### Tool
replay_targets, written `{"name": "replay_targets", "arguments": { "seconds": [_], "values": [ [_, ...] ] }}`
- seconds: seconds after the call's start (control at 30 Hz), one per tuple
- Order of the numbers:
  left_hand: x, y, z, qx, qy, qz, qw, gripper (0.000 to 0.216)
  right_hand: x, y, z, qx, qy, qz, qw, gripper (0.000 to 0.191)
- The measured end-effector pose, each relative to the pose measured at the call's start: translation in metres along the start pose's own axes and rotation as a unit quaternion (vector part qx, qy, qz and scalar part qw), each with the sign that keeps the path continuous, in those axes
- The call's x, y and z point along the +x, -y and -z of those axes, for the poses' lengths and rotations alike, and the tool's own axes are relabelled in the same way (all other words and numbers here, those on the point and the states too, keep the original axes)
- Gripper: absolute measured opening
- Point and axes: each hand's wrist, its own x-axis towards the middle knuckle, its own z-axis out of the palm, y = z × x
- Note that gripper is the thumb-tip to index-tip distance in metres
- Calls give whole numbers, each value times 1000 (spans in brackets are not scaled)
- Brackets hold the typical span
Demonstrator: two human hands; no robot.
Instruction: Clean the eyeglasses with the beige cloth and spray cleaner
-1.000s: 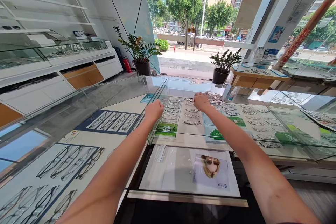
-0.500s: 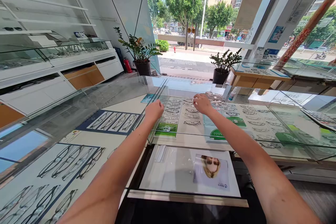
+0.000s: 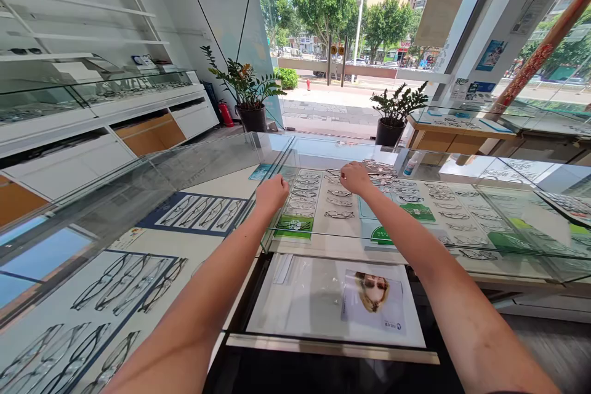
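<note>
My left hand (image 3: 272,192) is closed with the fingers curled under, near the glass seam of the display counter (image 3: 258,240). What it holds, if anything, is hidden. My right hand (image 3: 354,178) is closed too, its fingertips bent down at the top of a column of eyeglasses (image 3: 340,202). One pair of eyeglasses (image 3: 333,173) shows right beside those fingertips; I cannot tell whether they touch it. Between the hands, another column of eyeglasses (image 3: 303,191) ends at a green card (image 3: 293,226). Both forearms reach across the counter's near glass edge.
Below the counter, a pulled-out drawer (image 3: 305,314) bears a printed portrait card (image 3: 372,297). More eyeglasses (image 3: 124,283) lie at the left. A small bottle (image 3: 410,164) stands at the right. Potted plants (image 3: 391,129) stand beyond the counter.
The view has shifted slightly. Both hands keep nearly the same place and closed pose over the counter.
</note>
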Motion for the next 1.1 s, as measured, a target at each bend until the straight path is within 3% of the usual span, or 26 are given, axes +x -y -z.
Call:
{"name": "replay_targets", "arguments": {
  "seconds": [0.13, 0.27, 0.33, 0.4, 0.53, 0.63, 0.73, 0.87, 0.97, 1.1],
  "values": [
    [0, 0, 0, 1, 2, 3, 1000, 34, -1, 5, 3, 12, -19, -9, 1000, 23],
    [0, 0, 0, 3, 2, 0, 1000, 33, -19, 29, 25, 30, -70, 3, 997, 30],
    [0, 0, 0, 3, 0, -4, 1000, 30, -44, 54, 36, 60, -93, 42, 993, 26],
    [-1, -1, 0, 4, -9, -7, 1000, 27, -83, 86, 39, 148, -104, 130, 975, 15],
    [-3, -2, 0, 7, -30, -11, 999, 24, -175, 140, 8, 234, 7, 291, 928, 13],
    [-4, -2, 1, 6, -35, -16, 999, 23, -208, 144, -36, 195, 92, 296, 931, 15],
    [-5, -3, 1, 3, -53, -21, 998, 19, -188, 115, -76, 116, 122, 178, 970, 13],
    [-7, -3, 3, -1, -63, -31, 998, 14, -124, 60, -115, 52, 92, 47, 993, 29],
    [-7, -3, 3, 1, -66, -34, 997, 12, -87, 31, -139, 15, 91, -5, 996, 46],
    [-8, -2, 3, 2, -84, -48, 995, 11, -62, 16, -170, -14, 113, -31, 993, 62]
  ]
}}
